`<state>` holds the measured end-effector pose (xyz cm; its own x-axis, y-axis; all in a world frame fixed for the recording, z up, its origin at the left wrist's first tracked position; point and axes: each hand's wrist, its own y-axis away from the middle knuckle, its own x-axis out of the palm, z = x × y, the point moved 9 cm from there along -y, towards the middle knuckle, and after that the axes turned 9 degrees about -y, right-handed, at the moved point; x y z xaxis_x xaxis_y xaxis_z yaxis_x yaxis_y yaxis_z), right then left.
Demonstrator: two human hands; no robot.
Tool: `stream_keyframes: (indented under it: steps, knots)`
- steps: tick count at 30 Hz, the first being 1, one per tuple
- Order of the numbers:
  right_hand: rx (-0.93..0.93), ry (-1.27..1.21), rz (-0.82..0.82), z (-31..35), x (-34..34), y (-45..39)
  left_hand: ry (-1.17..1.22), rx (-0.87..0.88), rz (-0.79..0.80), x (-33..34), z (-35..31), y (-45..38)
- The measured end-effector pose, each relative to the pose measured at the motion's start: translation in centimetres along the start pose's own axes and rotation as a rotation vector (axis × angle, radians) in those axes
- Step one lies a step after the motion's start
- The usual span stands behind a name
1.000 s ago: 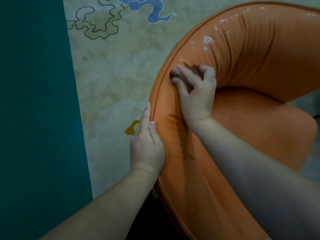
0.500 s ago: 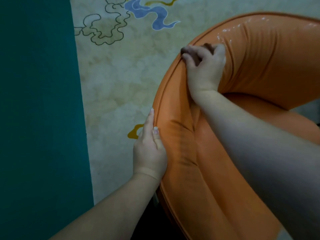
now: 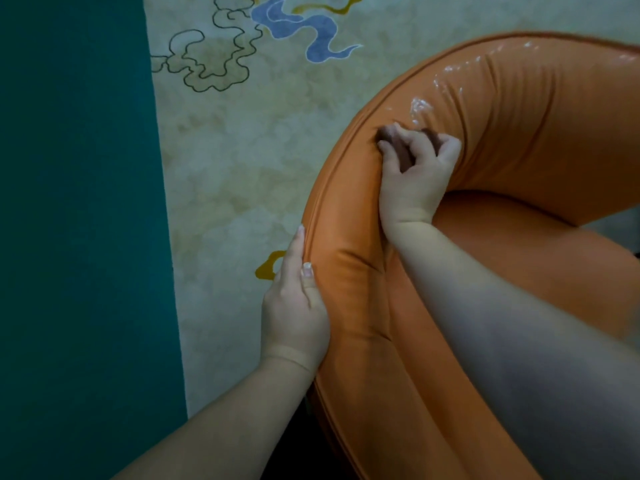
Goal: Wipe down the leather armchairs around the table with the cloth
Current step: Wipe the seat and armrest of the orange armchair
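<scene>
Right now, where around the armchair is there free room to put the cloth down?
Free: the pale rug between the teal floor strip and the armchair. Crowded: the rim, where the left hand rests and the right hand holds the cloth.

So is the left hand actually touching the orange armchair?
Touching. The head view shows the left hand lying flat against the outer side of the armchair, thumb on the leather, with no gap between them.
</scene>
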<state>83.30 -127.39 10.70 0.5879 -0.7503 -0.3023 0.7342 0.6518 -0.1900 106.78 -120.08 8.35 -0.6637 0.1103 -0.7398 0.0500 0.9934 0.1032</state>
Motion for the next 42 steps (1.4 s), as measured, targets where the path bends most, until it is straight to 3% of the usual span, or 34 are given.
stream_keyframes:
  steps: [10,22,32,37,40,42]
  knots:
    - [0.201,-0.06,0.26,-0.6,-2.3,3.1,-0.113,-0.021,0.103,-0.1,-1.0,-0.1]
    - [0.389,-0.171,0.025,-2.3,-5.1,3.6,-0.259,0.199,0.274,2.3,-6.3,-11.5]
    - [0.382,-0.247,-0.223,-2.2,-6.2,-2.1,-0.147,0.26,0.4,8.2,-13.9,-21.6]
    - [0.295,0.0,-0.216,-2.0,-2.7,-6.6,-0.105,0.262,0.322,7.8,-12.9,-21.6]
    - [0.286,0.265,-0.205,-1.8,-0.9,-5.2,-0.111,0.275,0.338,8.0,-13.1,-21.3]
    - [0.252,0.266,-0.229,-1.5,-0.9,-3.4,-0.103,0.269,0.339,8.0,-13.1,-21.2]
